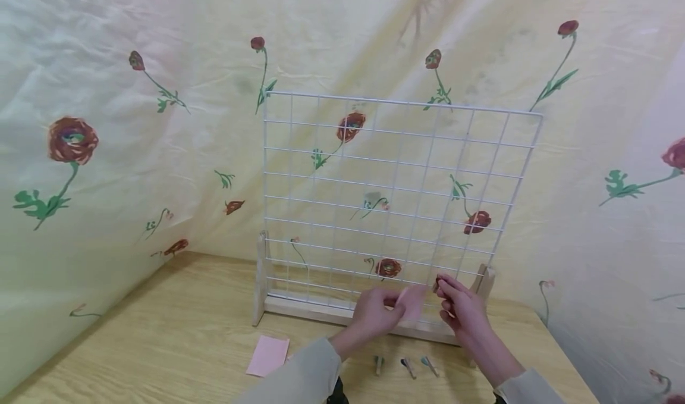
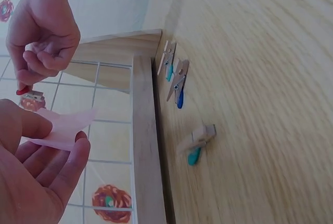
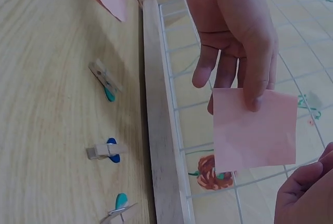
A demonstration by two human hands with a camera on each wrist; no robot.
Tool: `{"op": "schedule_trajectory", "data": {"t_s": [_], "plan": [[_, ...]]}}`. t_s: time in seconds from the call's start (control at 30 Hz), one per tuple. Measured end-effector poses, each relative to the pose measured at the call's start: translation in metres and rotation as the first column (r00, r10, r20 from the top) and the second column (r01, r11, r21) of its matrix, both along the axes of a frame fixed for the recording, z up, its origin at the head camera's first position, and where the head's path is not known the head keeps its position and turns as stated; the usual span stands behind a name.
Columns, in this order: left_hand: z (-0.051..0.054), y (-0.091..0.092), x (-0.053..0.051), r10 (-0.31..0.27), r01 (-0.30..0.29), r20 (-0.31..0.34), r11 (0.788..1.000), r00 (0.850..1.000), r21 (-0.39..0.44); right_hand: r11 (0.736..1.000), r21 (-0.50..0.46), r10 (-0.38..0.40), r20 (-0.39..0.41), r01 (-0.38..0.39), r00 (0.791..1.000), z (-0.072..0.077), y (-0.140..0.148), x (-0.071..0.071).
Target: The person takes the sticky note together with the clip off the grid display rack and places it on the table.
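Note:
Between thumb and fingers, my left hand pinches a square pink paper note by its edge, in front of the lower right part of a white wire grid. Just to its right, my right hand pinches a small wooden clothespin with a red-coated end, close to the note but apart from it. In the right wrist view the clothespin is hidden. On the table lie several more wooden clothespins, among them one with a dark blue end and one with a teal end.
Pink paper notes lie on the wooden table at the left front. Wooden feet and a bottom bar hold the grid upright. Behind stands a flower-printed cloth.

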State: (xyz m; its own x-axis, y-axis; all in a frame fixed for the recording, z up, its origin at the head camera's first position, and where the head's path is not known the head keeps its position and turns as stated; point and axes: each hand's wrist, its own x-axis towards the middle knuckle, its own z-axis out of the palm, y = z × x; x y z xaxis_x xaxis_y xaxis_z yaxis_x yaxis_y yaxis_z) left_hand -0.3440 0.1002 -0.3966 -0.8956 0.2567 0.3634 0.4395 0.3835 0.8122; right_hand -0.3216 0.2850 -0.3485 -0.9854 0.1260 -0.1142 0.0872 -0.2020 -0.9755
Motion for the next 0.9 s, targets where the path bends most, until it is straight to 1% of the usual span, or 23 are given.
{"op": "schedule_trajectory", "data": {"t_s": [0.07, 0.3, 0.33, 0.43, 0.5, 0.57, 0.67, 0.83, 0.9], "plan": [[-0.001, -0.005, 0.001, -0.015, 0.015, -0.010, 1.000, 1.000, -0.005, 1.000, 0.001, 0.015, 0.002, -0.015, 1.000, -0.001, -0.001, 0.002], [-0.005, -0.021, 0.007, -0.055, 0.055, 0.000, 0.998, 0.999, -0.009, 0.999, 0.021, 0.047, 0.002, -0.047, 0.999, -0.006, -0.003, 0.010], [-0.007, -0.023, 0.007, -0.061, 0.060, -0.009, 0.998, 0.998, -0.016, 0.999, 0.024, 0.048, 0.004, -0.048, 0.999, -0.006, -0.003, 0.011], [-0.011, -0.031, 0.010, -0.079, 0.079, 0.020, 0.997, 0.997, -0.005, 0.997, 0.045, 0.056, 0.013, -0.057, 0.998, -0.009, -0.003, 0.013], [-0.013, -0.037, 0.013, -0.094, 0.093, 0.069, 0.996, 0.993, 0.017, 0.997, 0.050, 0.057, 0.018, -0.057, 0.998, -0.011, -0.003, 0.015], [-0.015, -0.043, 0.018, -0.111, 0.103, 0.142, 0.993, 0.984, 0.063, 0.996, 0.055, 0.065, 0.020, -0.066, 0.998, -0.013, -0.003, 0.018], [-0.017, -0.052, 0.023, -0.130, 0.100, 0.242, 0.986, 0.962, 0.133, 0.997, 0.046, 0.068, 0.030, -0.069, 0.997, -0.015, -0.003, 0.021], [-0.026, -0.065, 0.028, -0.153, 0.085, 0.351, 0.976, 0.924, 0.201, 0.997, 0.045, 0.063, 0.045, -0.065, 0.997, -0.020, -0.004, 0.028], [-0.029, -0.069, 0.030, -0.172, 0.088, 0.376, 0.969, 0.911, 0.230, 0.997, 0.045, 0.063, 0.051, -0.066, 0.997, -0.022, -0.004, 0.030]]}}
